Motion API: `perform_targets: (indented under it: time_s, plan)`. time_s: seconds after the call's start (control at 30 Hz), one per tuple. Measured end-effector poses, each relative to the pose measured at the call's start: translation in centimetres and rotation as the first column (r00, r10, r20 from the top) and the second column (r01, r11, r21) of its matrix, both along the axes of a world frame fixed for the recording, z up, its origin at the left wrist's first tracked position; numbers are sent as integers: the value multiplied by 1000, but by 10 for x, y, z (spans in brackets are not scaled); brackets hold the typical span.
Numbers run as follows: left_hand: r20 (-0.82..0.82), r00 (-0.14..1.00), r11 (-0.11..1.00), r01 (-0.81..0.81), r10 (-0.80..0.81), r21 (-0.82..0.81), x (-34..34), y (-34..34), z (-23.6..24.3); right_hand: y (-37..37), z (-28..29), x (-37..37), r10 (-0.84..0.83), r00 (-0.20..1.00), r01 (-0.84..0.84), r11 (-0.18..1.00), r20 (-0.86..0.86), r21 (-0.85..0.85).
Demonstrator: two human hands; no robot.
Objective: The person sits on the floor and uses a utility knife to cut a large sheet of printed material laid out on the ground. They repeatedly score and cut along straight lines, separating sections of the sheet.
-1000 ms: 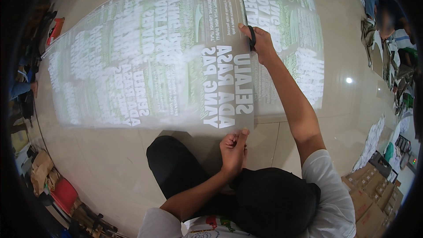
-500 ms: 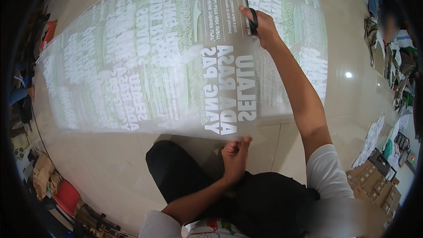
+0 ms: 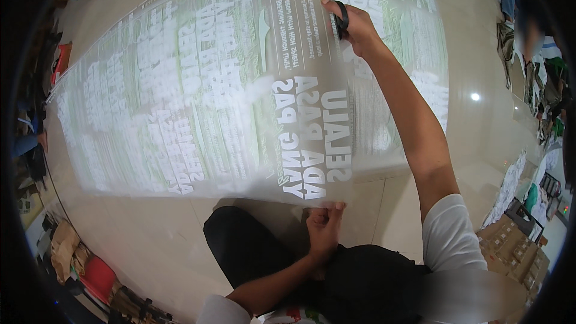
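Observation:
A large translucent film sheet [image 3: 240, 129] with white mirrored lettering and green shapes spreads over the floor. At the far part of its cut edge, my right hand [image 3: 361, 31] is closed round the black handles of a pair of scissors [image 3: 343, 15]. The blades point away from me along the film, their tips near the picture's upper rim. My left hand [image 3: 324, 228] pinches the near corner of the film between thumb and fingers. To the right of the scissors lies another printed part of film [image 3: 399, 84], partly under the near edge of the first.
Glossy tiles [image 3: 480, 138] surround the film. Cardboard boxes [image 3: 516, 249] stand at the lower right, with piled clothes and papers above them. A red chair [image 3: 96, 276] and a brown paper bag [image 3: 66, 240] are at the lower left. My bent knee [image 3: 231, 228] is close to the film's near edge.
My right hand and the scissors have moved farther away along the film, slightly leftward. My left hand keeps its pinch on the near corner. The view has shifted a little.

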State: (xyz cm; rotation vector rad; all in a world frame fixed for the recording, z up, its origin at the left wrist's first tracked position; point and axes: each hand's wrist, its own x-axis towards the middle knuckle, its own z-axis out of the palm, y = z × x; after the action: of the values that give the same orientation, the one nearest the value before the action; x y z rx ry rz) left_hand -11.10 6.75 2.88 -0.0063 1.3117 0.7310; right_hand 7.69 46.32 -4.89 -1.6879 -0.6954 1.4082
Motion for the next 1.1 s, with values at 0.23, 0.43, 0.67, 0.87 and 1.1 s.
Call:
perform_targets:
  time_s: [0.23,0.43,0.67,0.87,1.1]
  plan:
    - [-23,999,1000,22,-22,21,-2,-6,-6,19,-1,4,25,1000,-25,1000,19,4]
    - [-54,999,1000,11,-10,21,0,-6,-4,30,9,1,42,999,-43,998,17,41]
    - [-3,1000,1000,-20,20,11,-2,-2,-2,53,9,8,45,998,-47,999,40,26]
    - [40,998,999,-44,45,-18,-5,-7,-6,79,4,5,32,999,-32,997,-8,66]
    - [5,999,999,46,-46,9,-2,-3,-16,160,0,27,-40,998,47,983,-46,175]
